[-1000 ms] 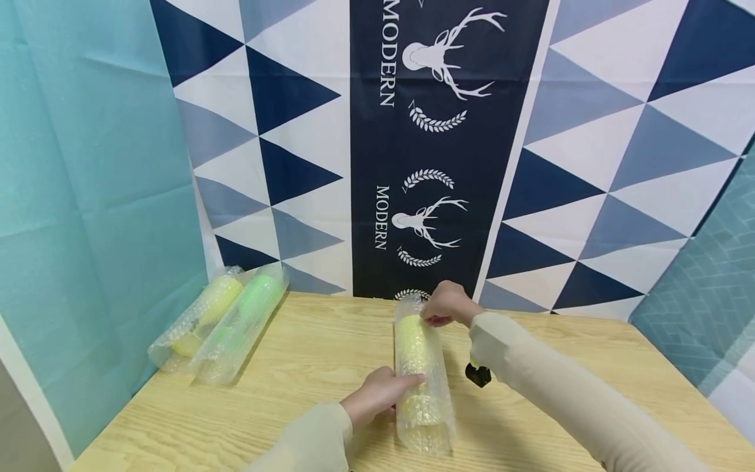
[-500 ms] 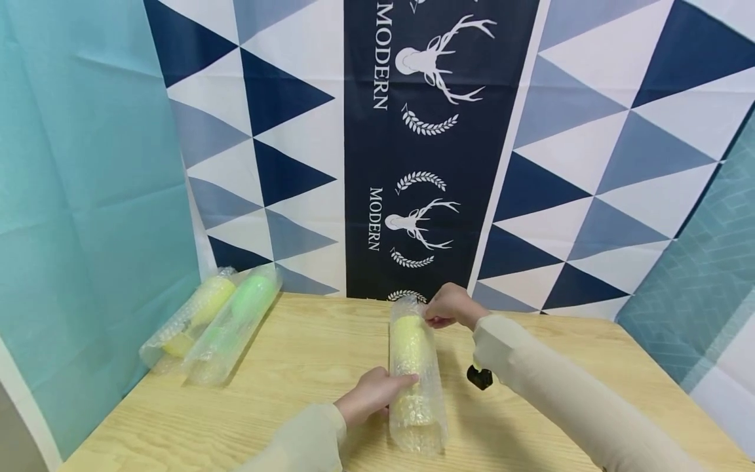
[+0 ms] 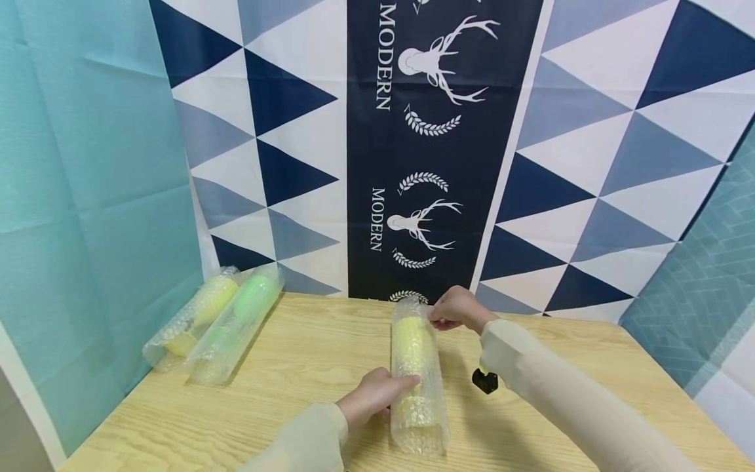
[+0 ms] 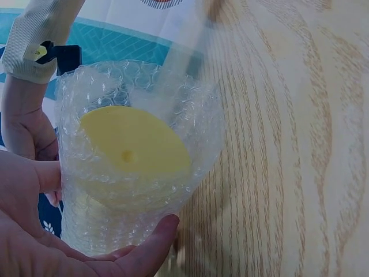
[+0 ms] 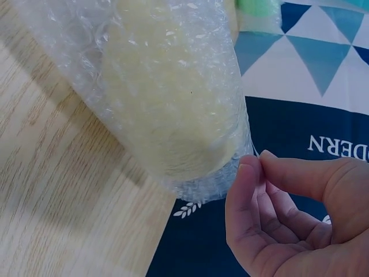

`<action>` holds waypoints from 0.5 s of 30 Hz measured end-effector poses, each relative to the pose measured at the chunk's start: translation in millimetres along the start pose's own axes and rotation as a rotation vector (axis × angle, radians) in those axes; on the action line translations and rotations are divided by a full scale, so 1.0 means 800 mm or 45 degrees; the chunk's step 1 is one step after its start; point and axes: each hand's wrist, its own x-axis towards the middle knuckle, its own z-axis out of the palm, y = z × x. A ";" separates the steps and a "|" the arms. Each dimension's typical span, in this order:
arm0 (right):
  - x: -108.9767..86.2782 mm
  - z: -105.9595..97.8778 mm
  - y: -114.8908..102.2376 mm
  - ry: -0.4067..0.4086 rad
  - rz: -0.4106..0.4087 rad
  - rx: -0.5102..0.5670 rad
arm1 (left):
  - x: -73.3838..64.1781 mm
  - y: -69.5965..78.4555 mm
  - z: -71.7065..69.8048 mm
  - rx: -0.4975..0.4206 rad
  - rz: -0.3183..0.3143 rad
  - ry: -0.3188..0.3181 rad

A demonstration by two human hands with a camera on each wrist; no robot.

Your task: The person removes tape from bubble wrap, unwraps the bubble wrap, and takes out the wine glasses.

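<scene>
A yellow object rolled in clear bubble wrap (image 3: pixel 415 367) lies on the table, its long side running away from me. In the left wrist view its round, flat yellow end (image 4: pixel 138 141) with a small dimple shows inside the wrap's mouth. My left hand (image 3: pixel 374 395) grips the roll from the left, thumb over the top and fingers at the side. At the far end, my right hand (image 3: pixel 457 308) pinches the bubble wrap's edge between thumb and index finger, as the right wrist view shows; its other fingers (image 5: pixel 288 213) are curled.
Two more bubble-wrapped things lie side by side at the back left, a yellow one (image 3: pixel 194 318) and a green one (image 3: pixel 238 321). The wooden table (image 3: pixel 318 347) meets a patterned cloth (image 3: pixel 307 144) behind and a teal cloth (image 3: pixel 88 196) on the left.
My right hand has shifted slightly to the right, with the pinched wrap edge drawn a little away from the roll. The left hand keeps its hold. The view has moved slightly.
</scene>
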 end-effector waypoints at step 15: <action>-0.009 -0.012 0.008 -0.014 0.020 0.003 | -0.002 0.004 0.003 -0.016 -0.023 0.003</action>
